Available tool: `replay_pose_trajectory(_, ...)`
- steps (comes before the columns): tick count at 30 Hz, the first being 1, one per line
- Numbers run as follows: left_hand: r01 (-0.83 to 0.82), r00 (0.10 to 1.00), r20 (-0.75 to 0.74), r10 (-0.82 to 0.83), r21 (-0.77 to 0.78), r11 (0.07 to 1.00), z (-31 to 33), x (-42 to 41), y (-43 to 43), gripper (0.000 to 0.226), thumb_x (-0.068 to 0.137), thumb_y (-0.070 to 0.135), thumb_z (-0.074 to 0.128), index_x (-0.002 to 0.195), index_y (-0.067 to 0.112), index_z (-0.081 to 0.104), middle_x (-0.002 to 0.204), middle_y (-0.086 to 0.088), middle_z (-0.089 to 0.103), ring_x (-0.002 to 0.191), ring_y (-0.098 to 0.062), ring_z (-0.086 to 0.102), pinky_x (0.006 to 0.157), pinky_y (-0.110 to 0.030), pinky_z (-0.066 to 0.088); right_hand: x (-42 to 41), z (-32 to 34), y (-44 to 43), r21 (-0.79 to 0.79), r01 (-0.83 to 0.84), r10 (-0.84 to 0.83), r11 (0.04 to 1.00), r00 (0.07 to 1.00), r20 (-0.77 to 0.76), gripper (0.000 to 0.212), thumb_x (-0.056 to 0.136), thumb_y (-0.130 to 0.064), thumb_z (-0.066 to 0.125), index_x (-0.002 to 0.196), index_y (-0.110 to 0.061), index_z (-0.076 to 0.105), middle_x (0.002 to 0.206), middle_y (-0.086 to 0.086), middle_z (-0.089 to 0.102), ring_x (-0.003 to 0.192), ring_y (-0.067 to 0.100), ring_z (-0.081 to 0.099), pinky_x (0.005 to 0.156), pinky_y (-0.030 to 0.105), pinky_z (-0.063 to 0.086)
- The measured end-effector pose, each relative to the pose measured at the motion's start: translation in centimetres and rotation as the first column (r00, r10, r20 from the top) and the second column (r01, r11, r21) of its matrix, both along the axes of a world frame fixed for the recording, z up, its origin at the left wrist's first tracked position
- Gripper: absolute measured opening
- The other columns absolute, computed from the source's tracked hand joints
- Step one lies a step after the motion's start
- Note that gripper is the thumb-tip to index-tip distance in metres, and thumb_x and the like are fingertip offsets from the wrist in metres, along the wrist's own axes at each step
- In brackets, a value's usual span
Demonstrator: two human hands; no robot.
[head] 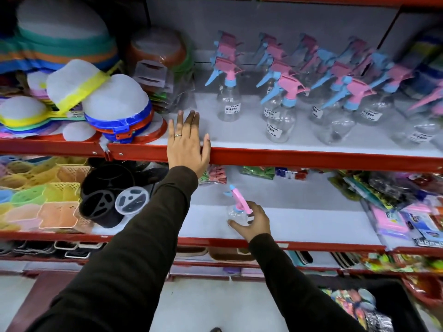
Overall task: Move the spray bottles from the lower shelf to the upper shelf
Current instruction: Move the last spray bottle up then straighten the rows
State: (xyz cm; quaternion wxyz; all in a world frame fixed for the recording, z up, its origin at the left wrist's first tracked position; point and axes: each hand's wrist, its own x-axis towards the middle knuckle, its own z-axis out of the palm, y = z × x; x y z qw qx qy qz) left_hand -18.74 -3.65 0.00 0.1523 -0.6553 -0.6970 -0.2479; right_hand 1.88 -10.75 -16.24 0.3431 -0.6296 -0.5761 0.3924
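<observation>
Bright, even light falls from above and in front, so the pale grey boards of the red metal shelving (311, 155) look washed out and hold only faint shadows. The clear plastic spray bottles with pink and blue trigger heads (282, 109) on the upper board are soft and smeared — motion blur, worst toward the right edge. The wide lens bows the shelf rails and stretches the dark brown sleeves (134, 255) at the bottom. The whole frame looks slightly hazy.
</observation>
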Motion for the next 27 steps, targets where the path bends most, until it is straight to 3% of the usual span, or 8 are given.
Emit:
replay_pose_trajectory(4, -0.002, 1.0, -0.005, 0.002, -0.032, 0.999, 0.3, 0.1, -0.3, 0.064, 0.101, 0.041, 0.024, 0.153, 0.005, 0.03, 0.161, -0.012, 0.031, 0.154, -0.029, 0.013, 0.126, -0.047, 0.004, 1.0, 3.0, -1.9, 0.179, -0.053, 0.046, 0.982, 0.998, 0.044, 0.054, 0.064, -0.036, 0.088, 0.1, -0.051, 0.051, 0.101, -0.017, 0.056, 0.09, 0.005, 0.058, 0.072, 0.016, 0.048)
replay_pose_trajectory(9, 0.014, 1.0, 0.007, -0.014, -0.037, 0.999, 0.4, 0.1, -0.4, 0.064, 0.1, 0.041, 0.024, 0.152, 0.004, 0.032, 0.161, -0.013, 0.033, 0.154, -0.03, 0.014, 0.125, -0.049, 0.007, 1.6, 6.4, -2.2, 0.302, -0.076, 0.053, 0.95, 0.995, 0.084, 0.064, 0.063, -0.044, 0.085, 0.117, -0.022, 0.058, 0.1, -0.008, 0.055, 0.085, 0.004, 0.054, 0.068, 0.008, 0.042)
replay_pose_trajectory(15, 0.027, 0.999, 0.021, -0.026, -0.047, 0.999, 0.1, -0.1, -0.4, 0.066, 0.099, 0.042, 0.024, 0.152, 0.005, 0.032, 0.161, -0.013, 0.032, 0.154, -0.03, 0.014, 0.125, -0.048, 0.006, 0.8, 11.9, -0.9, 0.503, -0.053, 0.019, 0.863, 0.997, 0.073, 0.065, 0.063, -0.046, 0.083, 0.116, -0.017, 0.061, 0.096, -0.002, 0.056, 0.081, 0.01, 0.055, 0.068, 0.02, 0.048)
replay_pose_trajectory(18, 0.023, 1.0, 0.017, -0.022, -0.04, 0.999, 0.2, -0.2, -0.2, 0.067, 0.099, 0.043, 0.023, 0.153, 0.005, 0.031, 0.161, -0.013, 0.031, 0.154, -0.029, 0.014, 0.125, -0.046, 0.005, 0.0, 15.2, 0.2, 0.598, -0.033, 0.012, 0.801, 0.999, 0.039, 0.061, 0.065, -0.042, 0.083, 0.116, -0.014, 0.064, 0.1, 0.004, 0.059, 0.088, 0.013, 0.057, 0.077, 0.018, 0.048)
replay_pose_trajectory(21, 0.019, 1.0, 0.005, -0.019, -0.052, 0.998, 0.1, -0.3, 0.0, 0.068, 0.099, 0.045, 0.019, 0.155, 0.006, 0.026, 0.164, -0.011, 0.025, 0.155, -0.028, 0.01, 0.125, -0.044, 0.002, -0.9, 18.0, 1.7, 0.647, -0.006, -0.001, 0.762, 1.0, 0.01, 0.058, 0.067, -0.039, 0.085, 0.115, -0.014, 0.065, 0.103, 0.001, 0.06, 0.093, 0.009, 0.057, 0.084, 0.013, 0.045)
replay_pose_trajectory(27, 0.013, 1.0, -0.015, -0.013, -0.044, 0.999, 0.0, -0.4, 0.1, 0.069, 0.098, 0.045, 0.017, 0.156, 0.007, 0.025, 0.164, -0.011, 0.024, 0.155, -0.027, 0.01, 0.123, -0.04, -0.006, -2.6, 20.1, 5.9, 0.6, 0.008, -0.029, 0.8, 0.999, 0.024, 0.066, 0.069, -0.04, 0.083, 0.126, -0.017, 0.06, 0.11, -0.007, 0.054, 0.098, 0.005, 0.052, 0.078, -0.003, 0.035)
